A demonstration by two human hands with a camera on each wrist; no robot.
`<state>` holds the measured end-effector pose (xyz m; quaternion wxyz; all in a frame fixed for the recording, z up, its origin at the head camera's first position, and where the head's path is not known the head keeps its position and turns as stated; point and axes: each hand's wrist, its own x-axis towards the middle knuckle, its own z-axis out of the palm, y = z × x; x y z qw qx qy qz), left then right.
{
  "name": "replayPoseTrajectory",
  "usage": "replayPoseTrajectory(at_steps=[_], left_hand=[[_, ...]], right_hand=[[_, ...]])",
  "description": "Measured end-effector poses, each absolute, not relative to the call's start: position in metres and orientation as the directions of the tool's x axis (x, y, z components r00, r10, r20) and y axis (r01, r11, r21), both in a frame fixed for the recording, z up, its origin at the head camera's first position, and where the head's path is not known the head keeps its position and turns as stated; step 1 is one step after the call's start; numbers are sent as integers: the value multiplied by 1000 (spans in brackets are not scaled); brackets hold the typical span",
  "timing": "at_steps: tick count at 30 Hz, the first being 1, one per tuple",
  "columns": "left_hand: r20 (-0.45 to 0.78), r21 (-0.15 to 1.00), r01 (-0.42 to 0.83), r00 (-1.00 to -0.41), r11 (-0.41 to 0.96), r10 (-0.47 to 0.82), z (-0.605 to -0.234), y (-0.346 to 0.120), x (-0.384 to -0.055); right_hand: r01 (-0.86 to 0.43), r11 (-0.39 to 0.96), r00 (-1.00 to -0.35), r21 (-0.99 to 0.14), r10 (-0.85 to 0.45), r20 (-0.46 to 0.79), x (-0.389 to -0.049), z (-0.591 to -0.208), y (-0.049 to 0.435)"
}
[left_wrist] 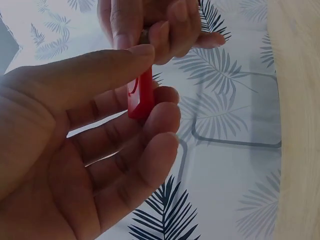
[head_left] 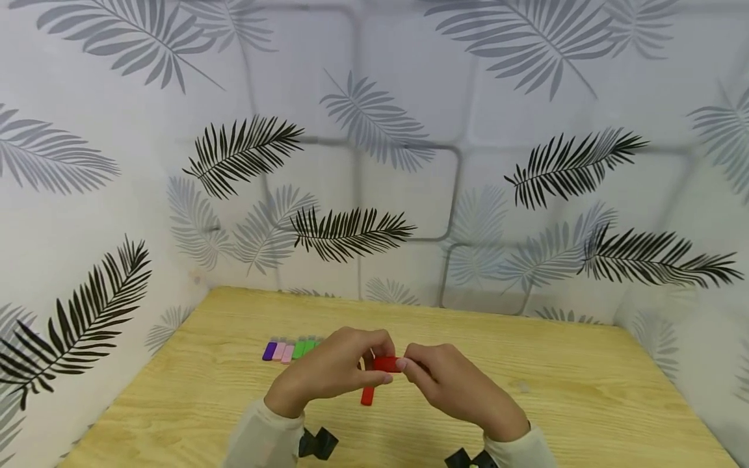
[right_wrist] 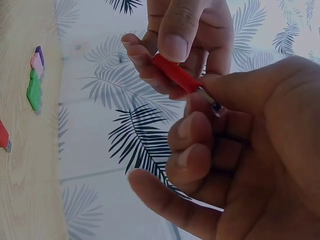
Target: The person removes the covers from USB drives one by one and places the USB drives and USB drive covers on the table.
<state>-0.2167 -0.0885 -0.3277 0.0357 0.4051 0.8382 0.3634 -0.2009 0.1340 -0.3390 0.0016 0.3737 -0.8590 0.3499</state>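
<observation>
Leaf-print wall [head_left: 398, 195] stands behind the wooden table [head_left: 585, 390], right along its far edge; the near edge is out of view. Abt midway btwn the table's L and R edges, one small red stick [left_wrist: 142, 97], prob. a USB drive, is held up in both hands. L hand [head_left: 333, 367] pinches the red body btwn thumb and fingers; R hand [head_left: 453, 387] pinches at the metal end [right_wrist: 205, 94] w/ thumb and index. A clear tip [right_wrist: 216, 109] shows at that end, poss. a cap; can't tell if it's fully seated.

To do this well: L grip firm on the body, R fingers light on the metal. Line both hands up w/ the stick's long axis so any push or pull goes straight; a twist cld bend the metal or flick the clear bit off. Work low over the table, so a drop lands on wood.

2nd red stick [head_left: 367, 396] lies on the table below the hands: don't brush it. Purple stick [head_left: 270, 351], pink sticks [head_left: 279, 352] & green sticks [head_left: 299, 350] sit in a row toward the far L corner, R end partly hidden by the L hand, so watch the knuckles there.
</observation>
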Motion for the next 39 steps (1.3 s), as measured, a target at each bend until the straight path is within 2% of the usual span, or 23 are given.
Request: replayPoseTrajectory(at_steps=[6, 13, 16, 25, 32, 39], left_hand=[[266, 592, 693, -650, 411, 712, -330, -84, -217], [299, 579, 723, -617, 376, 728, -331, -89, -219], [307, 588, 719, -623, 371, 719, -331, -90, -218], [330, 608, 705, -642, 364, 692, -332, -89, -216], [342, 571, 743, -602, 350, 721, -332, -86, -218], [333, 590, 744, -579, 315, 744, -329, -89, -219]], right_hand=[[-649, 492, -732, -580, -612, 299, -201, -339, 135], [-678, 431, -681, -595, -673, 289, -201, -336, 135], [-694, 421, -669, -584, -677, 307, -201, -336, 135], [-702, 436, -684, -563, -632, 364, -205, -338, 133], [-692, 462, -700, -555, -616, 361, -205, -340, 136], [-714, 364, -645, -599, -676, 358, -203, -339, 139]])
